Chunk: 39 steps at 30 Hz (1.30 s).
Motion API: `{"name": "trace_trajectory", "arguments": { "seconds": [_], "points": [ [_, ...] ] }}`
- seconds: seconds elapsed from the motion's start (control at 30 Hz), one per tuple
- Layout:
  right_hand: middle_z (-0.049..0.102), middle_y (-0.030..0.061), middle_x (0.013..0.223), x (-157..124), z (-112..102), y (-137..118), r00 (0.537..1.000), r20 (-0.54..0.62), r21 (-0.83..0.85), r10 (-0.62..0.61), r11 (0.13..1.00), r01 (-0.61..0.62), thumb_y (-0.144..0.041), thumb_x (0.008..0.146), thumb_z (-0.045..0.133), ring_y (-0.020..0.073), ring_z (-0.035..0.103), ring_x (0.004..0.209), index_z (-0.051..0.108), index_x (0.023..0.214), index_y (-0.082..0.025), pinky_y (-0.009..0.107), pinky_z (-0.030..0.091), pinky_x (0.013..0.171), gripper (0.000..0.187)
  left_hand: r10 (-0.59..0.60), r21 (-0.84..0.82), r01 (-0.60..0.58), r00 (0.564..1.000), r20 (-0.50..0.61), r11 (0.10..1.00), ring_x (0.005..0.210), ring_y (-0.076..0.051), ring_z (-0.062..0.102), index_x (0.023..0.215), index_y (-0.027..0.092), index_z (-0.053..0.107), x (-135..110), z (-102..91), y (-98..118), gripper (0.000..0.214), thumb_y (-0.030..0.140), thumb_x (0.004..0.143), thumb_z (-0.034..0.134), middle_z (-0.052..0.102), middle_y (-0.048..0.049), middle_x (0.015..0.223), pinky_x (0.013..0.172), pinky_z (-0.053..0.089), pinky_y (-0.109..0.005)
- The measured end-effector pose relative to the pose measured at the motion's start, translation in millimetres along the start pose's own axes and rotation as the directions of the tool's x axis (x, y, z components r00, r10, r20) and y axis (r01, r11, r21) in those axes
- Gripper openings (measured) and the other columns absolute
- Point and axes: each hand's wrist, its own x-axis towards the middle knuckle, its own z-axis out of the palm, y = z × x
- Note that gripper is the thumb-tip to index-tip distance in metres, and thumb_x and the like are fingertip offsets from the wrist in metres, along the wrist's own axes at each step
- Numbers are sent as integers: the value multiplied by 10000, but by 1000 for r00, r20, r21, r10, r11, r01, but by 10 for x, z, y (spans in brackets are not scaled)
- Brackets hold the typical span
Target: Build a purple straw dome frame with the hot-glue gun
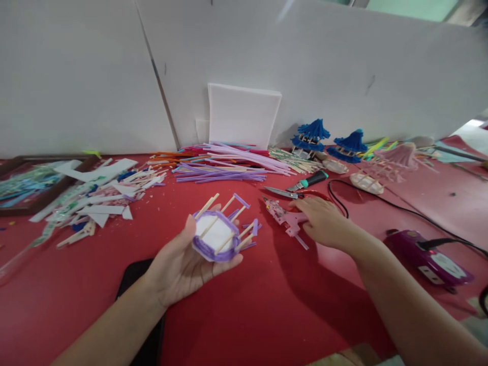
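Our left hand [183, 272] holds the little stick model [221, 230] over the red table [217, 320], with thumb and fingers curled around its edge. Our two hands are apart. Our right hand [322, 218] is by the pink glue gun [292, 221], close to the red handles of the scissors [282, 192]. We cannot tell if its fingers grip anything.

We think the model is very light. Its white bottom looks flat, and we guess it is a bit stiff. The purple rim [224, 255] around it may be softer. The thin sticks [209, 226] poke up and lean, so they could snap or pop off if we bump them. The best place to hold it is low down, by the white bottom and the rim, not by the sticks or the small purple bits on their tips.

On the left is a brown tray [17, 210], like a picture frame. Blue and green strips [36, 184] lie in a messy heap inside it.
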Motion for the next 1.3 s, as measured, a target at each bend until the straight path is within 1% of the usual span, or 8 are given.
{"name": "trace_trajectory", "arguments": {
  "seconds": [0.13, 0.27, 0.33, 0.47, 0.63, 0.77, 1.0, 1.3],
  "points": [
    [694, 121, 1059, 54, -2, -35, 998, -61, 59, -14, 998, 17, -26, 639, 480, 297, 599, 1039, 629, 1052, -157, 405, 408, 907, 459, -24, 81, 22, 1000, 15, 996, 1118, -382, 623, 1317, 171, 491, 7, 1, -30, 596, 526, 846, 579, 648, -188, 1231, 691, 626, -360],
    [684, 105, 1019, 74, -99, -204, 946, -309, 374, 101, 927, 23, -131, 718, 521, 270, 616, 932, 599, 1021, -185, 365, 444, 804, 318, 6, 94, 10, 987, -162, 996, 1021, -358, 680, 1239, 142, 566, 43, 14, -25, 641, 642, 861, 429, 681, -188, 1168, 690, 627, -401],
    [669, 74, 924, 49, -146, -331, 882, -388, 588, 266, 809, 15, -218, 772, 537, 225, 609, 805, 584, 975, -203, 321, 447, 696, 208, 15, 74, 0, 978, -208, 997, 989, -323, 698, 1257, 173, 558, 57, 13, -16, 602, 621, 877, 423, 696, -157, 1149, 742, 617, -417],
    [584, 18, 715, -9, -130, -525, 800, -304, 847, 518, 530, -21, -295, 772, 586, 180, 532, 666, 571, 757, -214, 302, 406, 608, 83, -51, 26, 54, 993, -109, 998, 938, -321, 715, 1298, 215, 525, 54, 3, 14, 571, 601, 891, 418, 730, -141, 1045, 620, 629, -401],
    [584, 9, 702, 18, 16, -572, 837, -188, 977, 515, 185, 106, -239, 680, 626, 167, 513, 684, 612, 696, -193, 309, 409, 646, 52, -87, -42, 82, 989, -123, 996, 955, -373, 699, 1186, 173, 605, 20, -20, 64, 565, 612, 861, 462, 736, -154, 1002, 625, 623, -455],
    [570, -16, 600, 24, 25, -566, 900, -124, 991, 418, 1, 136, -206, 632, 604, 136, 477, 575, 656, 755, -195, 292, 388, 583, 135, -38, -64, 26, 983, -181, 998, 871, -315, 724, 1081, 148, 654, 21, -62, 71, 376, 415, 924, 440, 748, -138, 953, 680, 612, -492],
    [695, 38, 676, -64, 12, -514, 929, -162, 987, 332, 63, 149, -207, 616, 650, 207, 630, 648, 689, 698, -209, 335, 501, 606, 91, 23, 58, -29, 994, 110, 998, 790, -312, 740, 1232, 177, 589, 60, -145, -40, 608, 615, 914, 312, 753, -143, 886, 495, 602, -336],
    [541, -9, 531, -102, -52, -498, 867, -474, 817, 152, 444, 368, -162, 663, 588, 144, 480, 480, 557, 586, -223, 266, 395, 444, 103, -54, 233, 31, 994, 93, 972, 694, -275, 732, 1091, 45, 670, 40, -146, -103, 839, 661, 904, 133, 740, -202, 783, 465, 580, -276]
  ]
}}
